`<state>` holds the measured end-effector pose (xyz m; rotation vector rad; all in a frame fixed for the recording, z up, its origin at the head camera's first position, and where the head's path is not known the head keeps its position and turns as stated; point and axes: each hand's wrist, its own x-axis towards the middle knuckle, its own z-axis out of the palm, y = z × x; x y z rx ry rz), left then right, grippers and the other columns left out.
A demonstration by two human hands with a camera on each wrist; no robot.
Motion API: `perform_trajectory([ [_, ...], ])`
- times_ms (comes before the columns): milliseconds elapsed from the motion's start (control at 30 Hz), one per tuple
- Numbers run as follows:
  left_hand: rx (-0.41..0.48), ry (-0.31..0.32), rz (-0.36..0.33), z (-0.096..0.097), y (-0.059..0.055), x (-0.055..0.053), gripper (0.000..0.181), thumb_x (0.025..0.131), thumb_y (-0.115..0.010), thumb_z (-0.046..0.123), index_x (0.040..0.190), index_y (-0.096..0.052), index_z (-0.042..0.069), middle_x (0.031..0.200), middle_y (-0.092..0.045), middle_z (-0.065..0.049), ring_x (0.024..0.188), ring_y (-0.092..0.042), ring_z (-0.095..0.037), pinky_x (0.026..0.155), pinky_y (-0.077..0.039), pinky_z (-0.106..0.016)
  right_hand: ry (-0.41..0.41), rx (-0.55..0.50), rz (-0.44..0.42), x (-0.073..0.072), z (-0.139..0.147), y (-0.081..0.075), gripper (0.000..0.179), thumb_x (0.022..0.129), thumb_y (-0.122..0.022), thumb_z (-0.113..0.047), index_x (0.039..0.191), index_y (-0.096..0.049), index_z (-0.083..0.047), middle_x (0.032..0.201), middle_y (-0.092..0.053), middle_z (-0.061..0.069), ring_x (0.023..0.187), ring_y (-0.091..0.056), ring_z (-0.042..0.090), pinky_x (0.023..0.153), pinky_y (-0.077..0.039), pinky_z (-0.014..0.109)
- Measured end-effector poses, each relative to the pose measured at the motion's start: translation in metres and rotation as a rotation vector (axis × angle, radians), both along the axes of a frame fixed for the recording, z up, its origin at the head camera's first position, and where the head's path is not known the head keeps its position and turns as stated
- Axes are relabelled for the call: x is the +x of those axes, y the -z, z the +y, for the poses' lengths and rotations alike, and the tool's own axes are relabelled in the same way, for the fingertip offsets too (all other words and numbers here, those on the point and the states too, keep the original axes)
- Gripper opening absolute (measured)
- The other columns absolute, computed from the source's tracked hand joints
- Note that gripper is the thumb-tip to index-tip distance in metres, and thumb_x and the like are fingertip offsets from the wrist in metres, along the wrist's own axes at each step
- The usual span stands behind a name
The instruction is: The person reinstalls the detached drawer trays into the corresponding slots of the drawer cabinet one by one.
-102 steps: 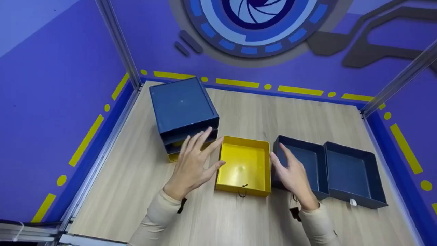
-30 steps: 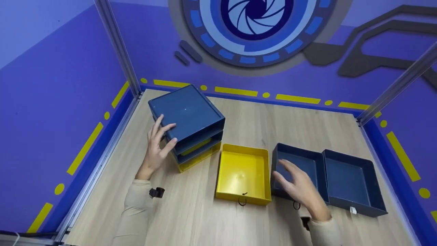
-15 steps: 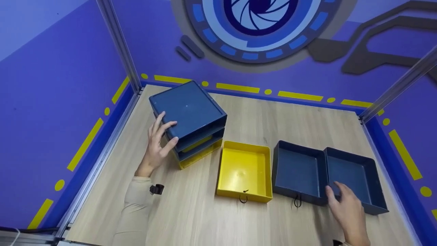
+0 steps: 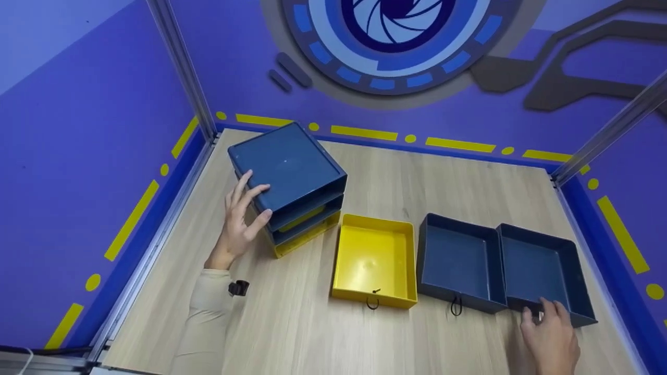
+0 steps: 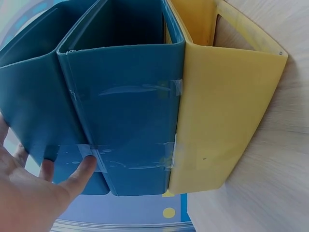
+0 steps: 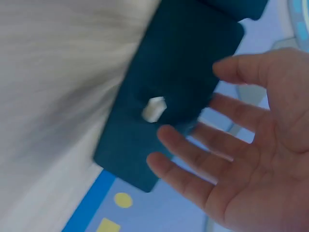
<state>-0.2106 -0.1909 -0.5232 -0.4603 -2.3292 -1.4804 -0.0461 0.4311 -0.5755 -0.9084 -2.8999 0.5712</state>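
Left hand: the left hand (image 4: 237,224), fingers spread and grasping nothing, rests its fingertips against the left side of the dark-blue-and-yellow plastic drawer cabinet (image 4: 286,166), across a taped seam.
Cabinet: stands angled at the back left, two dark blue tiers above a yellow one, slots facing the near right; a strip of tabletop runs along its left side.
Right hand: the right hand (image 4: 552,338), fingers apart and loosely bent, gripping nothing, is at the front edge of the rectangular dark blue plastic drawer with a small white tab (image 6: 154,109); whether it touches is unclear.
White-tab drawer: lies far right, its near right corner close to the border of the pale wood-grain tabletop (image 4: 380,344).
Middle: the rectangular dark blue plastic drawer with a black loop (image 4: 458,265) sits against it, leaving hardly any finger room.
Yellow: the shallow yellow plastic drawer (image 4: 368,250) lies just beside both that drawer and the cabinet's front corner.
Near side: broad tabletop before all three drawer fronts.
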Motion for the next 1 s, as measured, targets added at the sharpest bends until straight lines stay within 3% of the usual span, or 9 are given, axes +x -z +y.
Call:
perform_trajectory([
  [267, -0.017, -0.003, -0.006, -0.001, 0.003, 0.002, 0.052, 0.097, -0.068, 0.024, 0.148, -0.062, 0.019, 0.178, -0.022, -0.008, 0.156, -0.02, -0.039, 0.118, -0.015, -0.079, 0.049, 0.052, 0.228, 0.007, -0.004, 0.019, 0.043, 0.098, -0.075, -0.016, 0.128, -0.061, 0.011, 0.14, -0.051, 0.04, 0.129, -0.051, 0.062, 0.107, -0.04, 0.075],
  [467, -0.045, 0.0, -0.011, 0.0, 0.002, 0.002, 0.053, 0.097, -0.068, 0.028, 0.149, -0.061, 0.022, 0.178, -0.022, -0.007, 0.156, -0.021, -0.039, 0.118, -0.016, -0.08, 0.093, 0.03, 0.264, 0.013, -0.003, 0.02, 0.038, 0.098, -0.076, -0.012, 0.124, -0.061, 0.011, 0.139, -0.05, 0.038, 0.131, -0.049, 0.06, 0.111, -0.037, 0.073],
  [800, -0.024, -0.001, 0.012, -0.004, 0.001, 0.0, 0.051, 0.099, -0.061, 0.027, 0.149, -0.061, 0.018, 0.178, -0.024, -0.009, 0.156, -0.021, -0.039, 0.119, -0.016, -0.079, 0.086, 0.062, 0.378, 0.015, -0.008, -0.014, 0.038, 0.096, -0.079, -0.012, 0.124, -0.063, 0.008, 0.135, -0.054, 0.034, 0.127, -0.053, 0.057, 0.104, -0.041, 0.073],
  [933, -0.019, -0.002, 0.019, -0.005, 0.001, 0.0, 0.05, 0.1, -0.059, 0.026, 0.148, -0.062, 0.019, 0.177, -0.025, -0.008, 0.156, -0.022, -0.038, 0.119, -0.016, -0.078, 0.085, 0.061, 0.397, 0.016, -0.019, -0.029, 0.039, 0.097, -0.079, -0.013, 0.126, -0.063, 0.007, 0.139, -0.055, 0.032, 0.131, -0.053, 0.055, 0.109, -0.04, 0.07],
  [1000, -0.024, -0.003, 0.018, -0.005, 0.002, 0.001, 0.049, 0.1, -0.06, 0.026, 0.148, -0.062, 0.019, 0.177, -0.025, -0.008, 0.156, -0.022, -0.038, 0.119, -0.016, -0.078, 0.047, 0.059, 0.446, 0.018, -0.029, -0.035, 0.038, 0.094, -0.081, -0.011, 0.124, -0.065, 0.007, 0.137, -0.057, 0.03, 0.131, -0.054, 0.053, 0.107, -0.041, 0.07],
])
